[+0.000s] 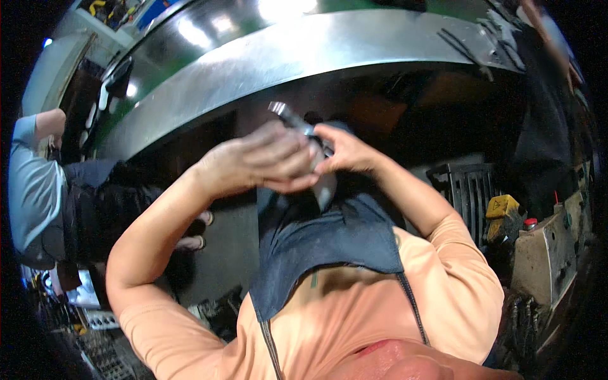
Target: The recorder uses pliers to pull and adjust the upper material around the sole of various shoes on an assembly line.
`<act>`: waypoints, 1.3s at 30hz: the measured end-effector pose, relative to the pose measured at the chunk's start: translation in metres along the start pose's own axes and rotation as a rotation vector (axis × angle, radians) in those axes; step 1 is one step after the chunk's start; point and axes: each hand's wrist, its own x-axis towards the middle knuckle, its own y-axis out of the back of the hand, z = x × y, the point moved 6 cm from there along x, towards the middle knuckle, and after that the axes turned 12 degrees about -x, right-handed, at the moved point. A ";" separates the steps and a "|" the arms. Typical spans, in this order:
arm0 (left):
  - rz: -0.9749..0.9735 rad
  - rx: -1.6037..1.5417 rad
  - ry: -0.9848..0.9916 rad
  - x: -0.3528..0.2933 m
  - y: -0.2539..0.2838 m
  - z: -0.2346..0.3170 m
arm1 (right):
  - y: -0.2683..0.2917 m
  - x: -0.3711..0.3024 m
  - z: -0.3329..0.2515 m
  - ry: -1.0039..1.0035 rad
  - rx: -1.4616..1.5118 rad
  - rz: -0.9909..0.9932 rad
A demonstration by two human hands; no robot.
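Observation:
In front of my apron, my two hands meet around a shiny metal piece [292, 118], narrow and slanted, with a squared bright upper end. My right hand [345, 149] pinches it from the right, thumb and fingers closed on its lower part. Against it from the left lies my left hand [269, 158], smeared by motion; the fingers look bent, and their grip cannot be made out. Below the fingers shows a pale grey, pointed shape [325, 190], blurred; whether it belongs to the metal piece is unclear.
A curved-looking metal bench edge [253, 60] runs across the far side, with thin dark rods [465, 47] at its right. Another person [38, 190] stands at left. At right are a black slatted chair [468, 190], a yellow object [502, 208] and a box with a red button [538, 253].

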 end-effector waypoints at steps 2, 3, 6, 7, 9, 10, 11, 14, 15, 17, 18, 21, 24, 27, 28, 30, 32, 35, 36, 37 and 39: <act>0.141 -0.187 0.497 -0.013 0.001 -0.017 | 0.019 -0.001 -0.003 -0.065 -0.124 0.089; 0.216 -0.319 0.791 -0.025 -0.008 -0.019 | 0.022 -0.001 -0.010 -0.074 -0.070 0.130; 0.420 -1.073 1.281 -0.054 -0.050 0.009 | 0.023 0.004 -0.001 -0.161 -0.167 0.207; 0.450 -1.170 1.376 -0.057 -0.067 0.023 | 0.020 0.007 -0.001 -0.179 -0.150 0.217; 0.533 -1.250 1.438 -0.051 -0.093 0.039 | 0.014 0.011 -0.015 -0.157 -0.139 0.232; 0.570 -1.262 1.498 -0.046 -0.097 0.040 | 0.011 0.013 -0.017 -0.145 -0.151 0.221; 0.608 -1.272 1.556 -0.046 -0.098 0.040 | 0.010 0.013 -0.019 -0.133 -0.163 0.212; 0.749 -1.408 1.611 -0.046 -0.099 0.048 | 0.009 0.007 -0.021 -0.162 -0.215 0.142; 0.837 -1.402 1.574 -0.049 -0.101 0.048 | 0.009 0.006 -0.026 -0.164 -0.271 0.119; 0.830 -1.396 1.568 -0.053 -0.105 0.054 | 0.006 0.007 -0.027 -0.133 -0.264 0.129; 0.843 -1.416 1.557 -0.055 -0.110 0.055 | 0.005 0.007 -0.028 -0.150 -0.200 0.099; 0.815 -1.299 1.443 -0.057 -0.112 0.050 | 0.011 0.009 -0.030 -0.092 -0.225 0.115; 0.616 -1.363 1.460 -0.060 -0.115 0.036 | 0.022 0.008 -0.020 -0.102 -0.271 0.150; 0.473 -1.448 1.521 -0.053 -0.116 0.032 | 0.021 0.004 -0.016 -0.204 -0.361 0.235; 0.540 -1.225 1.531 -0.059 -0.117 0.031 | 0.018 0.004 -0.020 -0.220 -0.362 0.213; 0.745 -1.131 1.615 -0.064 -0.116 0.031 | 0.011 0.004 -0.017 -0.191 -0.340 0.239; 0.864 -1.201 1.585 -0.057 -0.109 0.032 | 0.007 -0.002 -0.022 -0.188 -0.362 0.256; 0.887 -1.226 1.547 -0.052 -0.108 0.037 | 0.010 -0.008 -0.031 -0.220 -0.401 0.245; 0.882 -1.225 1.552 -0.052 -0.108 0.038 | 0.010 -0.010 -0.031 -0.210 -0.376 0.250; 0.882 -1.225 1.555 -0.052 -0.108 0.037 | 0.012 -0.010 -0.030 -0.210 -0.375 0.248; 0.884 -1.181 1.462 -0.051 -0.105 0.032 | 0.016 -0.012 -0.026 -0.207 -0.380 0.264</act>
